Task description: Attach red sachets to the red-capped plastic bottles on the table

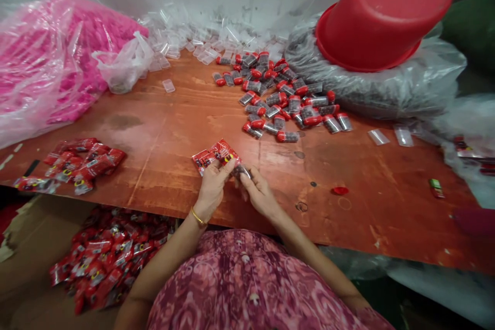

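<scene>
Near the front of the wooden table (185, 118), my left hand (212, 185) pinches red printed packaging (204, 156) with a small yellow and black figure on it. Close beside it, the fingers of my right hand (258, 190) are closed on a small transparent case (242, 170) with dark contents. The case meets the packaging between my two hands; whether it is partly inside cannot be seen. Beyond my hands lies a loose heap of similar red-capped cases (288, 136). To the left are several filled red packets (98, 162).
A cardboard box (34, 247) below the table edge holds many red packets (112, 258). At the back are transparent empty cases (209, 55), a bag of pink material (65, 56) and a red bucket (382, 20) upside down on a plastic bag (359, 87). A red cap (340, 191) lies right.
</scene>
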The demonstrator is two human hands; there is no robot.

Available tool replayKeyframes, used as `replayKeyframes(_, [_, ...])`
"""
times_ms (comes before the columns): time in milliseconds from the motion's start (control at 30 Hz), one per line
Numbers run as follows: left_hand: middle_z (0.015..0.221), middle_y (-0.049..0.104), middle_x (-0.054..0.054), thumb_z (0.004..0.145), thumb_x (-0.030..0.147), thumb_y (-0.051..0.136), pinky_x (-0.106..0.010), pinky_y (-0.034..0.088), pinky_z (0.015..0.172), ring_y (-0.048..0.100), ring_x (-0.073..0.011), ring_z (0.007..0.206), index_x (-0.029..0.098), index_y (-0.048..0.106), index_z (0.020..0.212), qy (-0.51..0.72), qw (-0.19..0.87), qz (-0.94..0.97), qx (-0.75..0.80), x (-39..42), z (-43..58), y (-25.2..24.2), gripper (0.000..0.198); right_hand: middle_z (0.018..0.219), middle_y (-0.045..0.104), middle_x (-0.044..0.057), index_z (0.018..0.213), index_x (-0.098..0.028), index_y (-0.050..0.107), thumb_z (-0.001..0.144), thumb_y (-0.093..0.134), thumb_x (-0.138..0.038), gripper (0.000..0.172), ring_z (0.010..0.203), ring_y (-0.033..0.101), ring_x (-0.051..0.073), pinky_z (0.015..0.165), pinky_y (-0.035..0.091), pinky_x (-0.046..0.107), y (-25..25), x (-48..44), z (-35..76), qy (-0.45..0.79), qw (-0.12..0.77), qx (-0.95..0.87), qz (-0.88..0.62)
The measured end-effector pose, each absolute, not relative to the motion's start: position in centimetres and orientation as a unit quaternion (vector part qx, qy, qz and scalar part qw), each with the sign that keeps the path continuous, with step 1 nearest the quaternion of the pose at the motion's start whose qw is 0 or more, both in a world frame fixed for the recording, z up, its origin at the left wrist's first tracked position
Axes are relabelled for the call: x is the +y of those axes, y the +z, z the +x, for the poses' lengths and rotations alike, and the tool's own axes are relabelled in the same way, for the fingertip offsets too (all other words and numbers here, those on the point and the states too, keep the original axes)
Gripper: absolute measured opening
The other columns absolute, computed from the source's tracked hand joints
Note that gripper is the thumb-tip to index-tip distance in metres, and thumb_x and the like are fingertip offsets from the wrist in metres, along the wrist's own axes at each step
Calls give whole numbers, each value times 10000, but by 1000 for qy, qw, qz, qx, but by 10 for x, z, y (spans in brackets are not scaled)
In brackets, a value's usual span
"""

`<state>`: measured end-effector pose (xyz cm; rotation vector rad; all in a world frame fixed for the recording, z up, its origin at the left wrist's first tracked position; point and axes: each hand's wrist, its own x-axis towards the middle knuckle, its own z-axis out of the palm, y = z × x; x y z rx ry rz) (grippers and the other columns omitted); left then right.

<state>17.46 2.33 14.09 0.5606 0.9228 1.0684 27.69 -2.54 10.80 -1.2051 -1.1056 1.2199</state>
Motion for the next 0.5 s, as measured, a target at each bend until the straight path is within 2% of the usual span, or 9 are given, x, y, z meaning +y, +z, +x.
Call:
replayKeyframes(167, [665,662,4,530,369,817,-230,483,634,603,-114,613,142,622,706,483,701,302,429,26,174,136,347,653,474,-37,826,-208,500,882,454,-432,236,565,434,95,516,371,226,115,-23,284,461,477,-537,-521])
replayKeyframes(267, [707,682,-20,564,386,794,-241,481,623,600,-125,626,140,639,718,462,702,343,420,26,174,130,329,610,453,-55,790,-218,455,862,456,-509,300,471,382,79,447,355,220,118,-19,278,516,499,-478,-506])
replayKeyframes(367, [738,694,-30,577,394,784,-224,448,527,571,-113,575,138,669,784,436,719,362,402,28,171,129,349,601,454,-73,805,-229,429,810,493,-588,365,397,348,61,408,370,219,119,-15,272,568,525,-408,-485])
replayKeyframes(433, [728,696,-31,563,379,795,-212,429,492,570,-111,563,136,677,795,429,724,362,402,31,168,133,356,649,503,-64,857,-229,450,769,545,-599,393,402,399,58,426,397,221,121,-15,271,588,529,-401,-463])
replayKeyframes(500, [724,699,-26,531,357,816,-211,457,548,603,-120,613,140,672,764,443,724,339,406,34,167,139,350,679,542,-54,908,-226,470,749,589,-573,400,432,464,64,460,416,222,120,-15,274,588,535,-402,-454])
